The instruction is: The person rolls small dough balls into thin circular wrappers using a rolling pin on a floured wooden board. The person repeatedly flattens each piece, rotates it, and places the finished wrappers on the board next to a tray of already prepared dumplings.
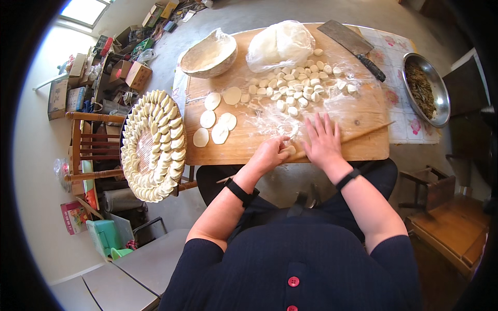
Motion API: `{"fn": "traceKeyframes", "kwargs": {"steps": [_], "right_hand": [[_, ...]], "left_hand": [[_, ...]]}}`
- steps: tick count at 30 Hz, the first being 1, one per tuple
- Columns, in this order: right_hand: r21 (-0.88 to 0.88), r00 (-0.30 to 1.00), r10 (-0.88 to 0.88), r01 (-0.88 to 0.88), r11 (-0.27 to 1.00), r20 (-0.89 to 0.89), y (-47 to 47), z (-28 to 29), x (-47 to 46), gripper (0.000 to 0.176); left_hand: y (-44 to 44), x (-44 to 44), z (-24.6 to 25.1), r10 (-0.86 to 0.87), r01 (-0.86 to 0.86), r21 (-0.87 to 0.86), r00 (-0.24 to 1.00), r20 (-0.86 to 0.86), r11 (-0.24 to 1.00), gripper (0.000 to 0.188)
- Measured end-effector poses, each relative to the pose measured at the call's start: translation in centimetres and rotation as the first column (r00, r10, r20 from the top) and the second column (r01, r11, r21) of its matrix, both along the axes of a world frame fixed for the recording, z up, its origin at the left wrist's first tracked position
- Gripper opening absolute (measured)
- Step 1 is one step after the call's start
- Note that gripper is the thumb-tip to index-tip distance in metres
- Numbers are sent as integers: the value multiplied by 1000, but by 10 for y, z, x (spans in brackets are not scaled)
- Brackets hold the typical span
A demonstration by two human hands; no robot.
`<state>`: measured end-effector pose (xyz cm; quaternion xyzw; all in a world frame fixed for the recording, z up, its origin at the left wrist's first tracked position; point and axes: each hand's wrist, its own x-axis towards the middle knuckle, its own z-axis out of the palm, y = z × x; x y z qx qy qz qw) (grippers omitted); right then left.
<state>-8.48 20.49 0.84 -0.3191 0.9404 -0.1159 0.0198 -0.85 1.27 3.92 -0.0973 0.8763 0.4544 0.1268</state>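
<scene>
My left hand [271, 152] pinches the edge of a small dough round [288, 150] near the front edge of a wooden board [249, 153]. Under the palm of my right hand [323, 142], its fingers spread, lies a thin wooden rolling pin [363, 133] that slants over the board. Beyond my hands are many small dough pieces [290, 91] dusted with flour. Several flat dough wrappers [220, 133] lie to the left. At the back, white dough [280, 44] sits in clear plastic wrap.
A round tray of dumplings [146, 149] stands left, by a wooden chair [74, 145]. A flour bowl [210, 54] and a cleaver [346, 39] lie at the back of the board. A steel bowl of filling [422, 91] is at the right, on a flowered cloth [414, 134].
</scene>
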Motion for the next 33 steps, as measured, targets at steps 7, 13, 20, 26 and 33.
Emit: {"fn": "traceKeyframes", "kwargs": {"steps": [7, 13, 20, 26, 33], "right_hand": [[19, 999, 43, -43, 999, 5, -22, 2, -22, 70], [41, 998, 25, -27, 999, 50, 17, 7, 29, 70], [-45, 996, -61, 58, 997, -69, -31, -3, -30, 67], [48, 992, 60, -66, 997, 109, 22, 6, 47, 68], [-18, 997, -77, 77, 997, -16, -41, 2, -28, 67]], "left_hand": [[-3, -8, -17, -195, 130, -295, 960, -203, 947, 16], [-6, 1, -10, 34, -31, 58, 998, -48, 998, 15], [0, -22, -3, -204, 142, -294, 959, -195, 945, 16], [-16, 6, -17, 89, -89, 84, 996, 0, 993, 16], [-17, -13, 4, -201, 170, -283, 976, -83, 944, 20]]}}
